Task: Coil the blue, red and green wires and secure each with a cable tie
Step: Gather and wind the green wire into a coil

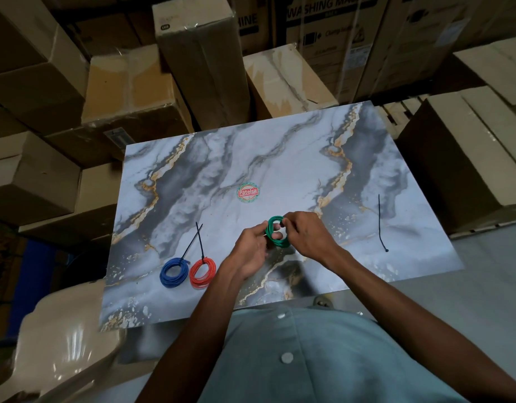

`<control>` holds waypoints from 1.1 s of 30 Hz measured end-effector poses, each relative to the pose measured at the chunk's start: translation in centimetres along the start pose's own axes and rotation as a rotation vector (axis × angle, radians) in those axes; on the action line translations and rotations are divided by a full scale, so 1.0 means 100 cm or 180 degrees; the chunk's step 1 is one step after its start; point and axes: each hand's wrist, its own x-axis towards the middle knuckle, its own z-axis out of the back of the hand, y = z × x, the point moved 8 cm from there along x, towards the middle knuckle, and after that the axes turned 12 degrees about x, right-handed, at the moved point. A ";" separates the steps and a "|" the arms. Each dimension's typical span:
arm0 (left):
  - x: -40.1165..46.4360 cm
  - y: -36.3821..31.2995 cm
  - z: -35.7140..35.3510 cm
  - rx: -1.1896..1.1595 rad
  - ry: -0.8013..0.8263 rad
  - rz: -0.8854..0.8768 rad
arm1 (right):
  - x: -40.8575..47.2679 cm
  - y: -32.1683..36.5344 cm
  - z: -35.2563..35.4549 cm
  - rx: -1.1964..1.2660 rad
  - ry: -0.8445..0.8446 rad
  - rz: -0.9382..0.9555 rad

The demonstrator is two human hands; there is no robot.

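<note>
While both hands work the green wire point(277, 235) just above the desk point(280, 170), I judge the task about two thirds done. My left hand point(251, 251) has its fingers curled round the near-left side of the green coil, with fingertips showing through the loop; my right hand point(306, 234) pinches the far-right edge of it, thumb and forefinger closed on the strands. So each grip is closed on that same coil, held between the two hands. Well off to the left of the grip, and a little nearer to me, the blue wire point(174, 271) lies coiled flat on the desk with a black tie cinched on it, its tail pointing away; the red wire point(203, 272) lies just beside it, likewise coiled and tied. Those two look finished, though their tie tails are untrimmed. Well off to the right of the grip, one loose cable tie point(380, 222) lies straight on the desk, untouched. What remains, as I read it, is to settle the green coil, fetch that tie, thread it round the strands and pull it tight.
</note>
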 end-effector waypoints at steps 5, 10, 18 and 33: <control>0.001 -0.010 -0.002 0.1355 -0.0885 -0.0099 | -0.001 -0.017 0.002 -0.0156 -0.0210 -0.0010; 0.010 -0.031 -0.013 0.2556 -0.1090 -0.0846 | 0.002 -0.024 0.010 -0.0317 -0.0345 0.0028; 0.027 -0.016 -0.029 0.1766 -0.0139 -0.0489 | -0.006 -0.042 0.019 0.0089 -0.0283 0.0142; 0.040 0.003 -0.057 0.1927 -0.0956 -0.0579 | -0.018 -0.122 0.046 0.1309 -0.0021 -0.0894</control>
